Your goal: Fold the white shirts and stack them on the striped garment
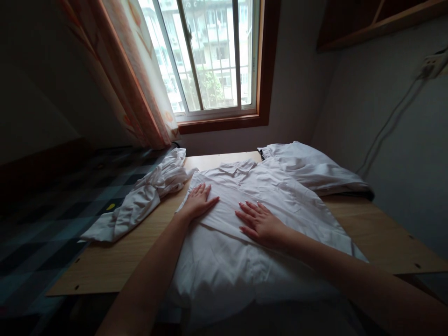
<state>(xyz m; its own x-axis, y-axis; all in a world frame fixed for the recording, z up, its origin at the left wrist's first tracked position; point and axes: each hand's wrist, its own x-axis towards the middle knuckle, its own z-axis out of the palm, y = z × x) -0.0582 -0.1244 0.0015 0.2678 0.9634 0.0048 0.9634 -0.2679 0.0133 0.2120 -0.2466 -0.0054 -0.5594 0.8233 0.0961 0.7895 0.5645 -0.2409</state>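
A white collared shirt [297, 210] lies spread on a light wooden board [140, 254], its collar toward the window and its lower part hanging over the near edge. My left hand [199, 201] rests flat on the shirt's upper left part, fingers apart. Further right, near the middle of the shirt, my right hand [259, 223] lies palm down with its fingers spread. Diagonal creases run across the cloth between and below both hands. One white sleeve [140, 200] stretches out to the left, wrinkled. Neither hand holds anything.
Another white garment [308, 165] is heaped at the back right, with a dark edge beneath. Dark checked bedding [42, 233] lies left of the board. Behind are a patterned curtain [129, 84] and a window [210, 60]. A cable [388, 116] hangs along the right wall.
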